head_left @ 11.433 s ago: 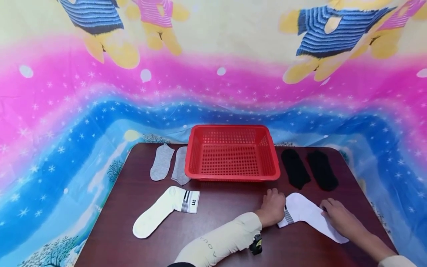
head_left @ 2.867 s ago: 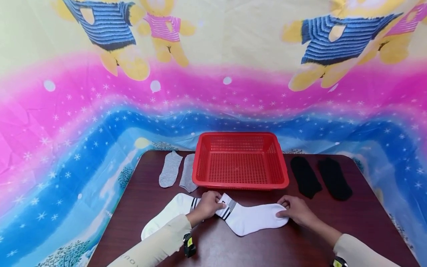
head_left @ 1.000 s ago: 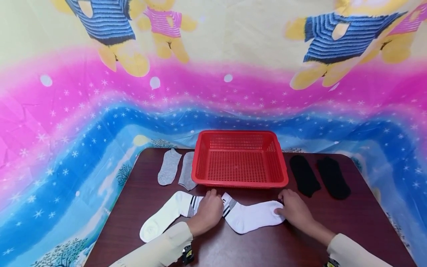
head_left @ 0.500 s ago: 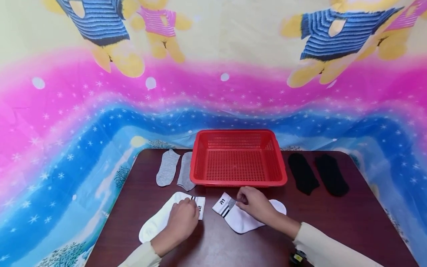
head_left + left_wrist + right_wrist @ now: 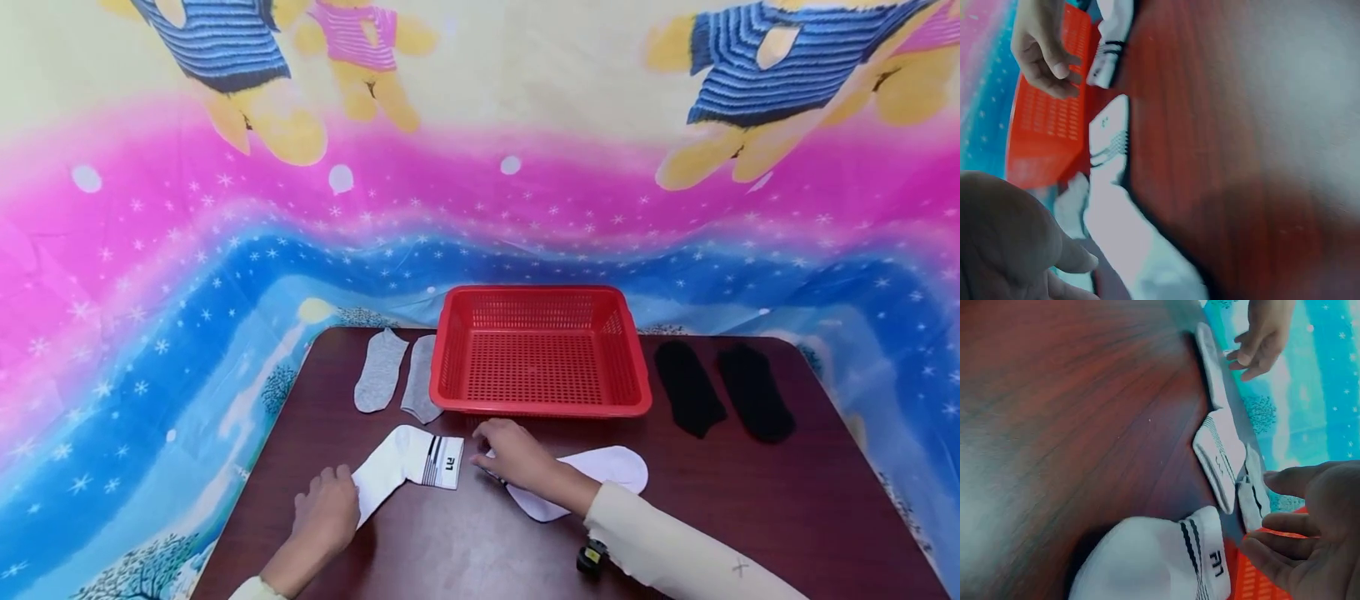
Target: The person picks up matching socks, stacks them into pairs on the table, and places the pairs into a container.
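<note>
Two long white socks with black stripes lie flat on the table, cuffs facing each other. Over the foot of the left white sock (image 5: 408, 454) hovers my left hand (image 5: 326, 510), hiding its toe in the head view. My right hand (image 5: 516, 457) is above the cuff of the right white sock (image 5: 613, 472), covering its stripes there. In the right wrist view, the fingers (image 5: 1285, 540) are loosely bent and apart from that sock's lettered cuff (image 5: 1213, 550). The left wrist view shows the left thumb (image 5: 1075, 257) beside the left sock, holding nothing.
A red plastic basket (image 5: 540, 410) stands at the table's back middle. Two grey socks, a light one (image 5: 380, 371) and a darker one (image 5: 420, 383), lie to its left, the darker partly behind it. Two black socks (image 5: 688, 390) lie to its right. A patterned cloth hangs behind.
The white socks were brought cuff to cuff earlier. Since half a second ago, my left hand has moved from the left sock's cuff toward its toe; my right hand has moved left over the other cuff.
</note>
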Demonstrator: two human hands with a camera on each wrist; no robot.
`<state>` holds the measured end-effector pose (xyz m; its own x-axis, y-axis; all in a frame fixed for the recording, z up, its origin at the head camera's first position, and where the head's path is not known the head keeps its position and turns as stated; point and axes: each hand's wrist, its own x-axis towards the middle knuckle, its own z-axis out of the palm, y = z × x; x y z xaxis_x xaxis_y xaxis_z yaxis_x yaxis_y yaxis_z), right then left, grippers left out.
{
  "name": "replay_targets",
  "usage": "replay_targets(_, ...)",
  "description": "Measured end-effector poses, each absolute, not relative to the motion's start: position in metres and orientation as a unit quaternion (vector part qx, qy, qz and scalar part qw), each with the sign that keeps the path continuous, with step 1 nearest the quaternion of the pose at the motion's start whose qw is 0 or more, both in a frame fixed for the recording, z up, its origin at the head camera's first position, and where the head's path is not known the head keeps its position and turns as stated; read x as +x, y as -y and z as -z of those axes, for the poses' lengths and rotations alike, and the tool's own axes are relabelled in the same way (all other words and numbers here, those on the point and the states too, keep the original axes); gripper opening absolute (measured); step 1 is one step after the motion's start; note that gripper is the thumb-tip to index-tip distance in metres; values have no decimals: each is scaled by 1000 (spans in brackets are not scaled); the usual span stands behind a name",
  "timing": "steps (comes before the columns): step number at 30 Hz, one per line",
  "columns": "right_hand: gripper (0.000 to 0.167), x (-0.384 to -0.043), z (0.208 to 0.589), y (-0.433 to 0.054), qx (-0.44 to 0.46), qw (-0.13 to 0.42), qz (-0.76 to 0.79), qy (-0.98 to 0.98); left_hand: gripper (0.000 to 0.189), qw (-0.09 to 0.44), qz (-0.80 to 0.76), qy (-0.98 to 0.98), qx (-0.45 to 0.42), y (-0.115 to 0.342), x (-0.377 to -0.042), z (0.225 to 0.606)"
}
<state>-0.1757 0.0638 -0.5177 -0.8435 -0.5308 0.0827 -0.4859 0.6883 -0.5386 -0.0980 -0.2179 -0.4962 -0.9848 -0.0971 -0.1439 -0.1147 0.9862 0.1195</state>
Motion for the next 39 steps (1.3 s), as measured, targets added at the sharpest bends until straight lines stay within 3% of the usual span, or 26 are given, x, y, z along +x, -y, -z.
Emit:
replay_targets(4,29,-176,523,-44,-302,20,253,-919,23,103,-86,-988,-76,225,-95,508)
replay_targets(9,41,-171,537,-11,-310,-44,167,-935,36,116,-103,-983,-101,229,-92,521)
replay_targets(17,36,-160,560,17,-302,-114,65,-944,23,109,-104,-985,-90,241,-85,533)
replay_targets(23,36,-167,562,19,-287,-110,83,-948,25,73,-106,-988,-85,246,-92,536)
replay_targets(33,27,-175,554,12,-298,-62,120,-945,30,97,-115,-987,-62,258,-103,535)
replay_targets(39,22,-174,552,10,-313,-55,127,-940,33,153,-142,-976,-64,266,-106,528)
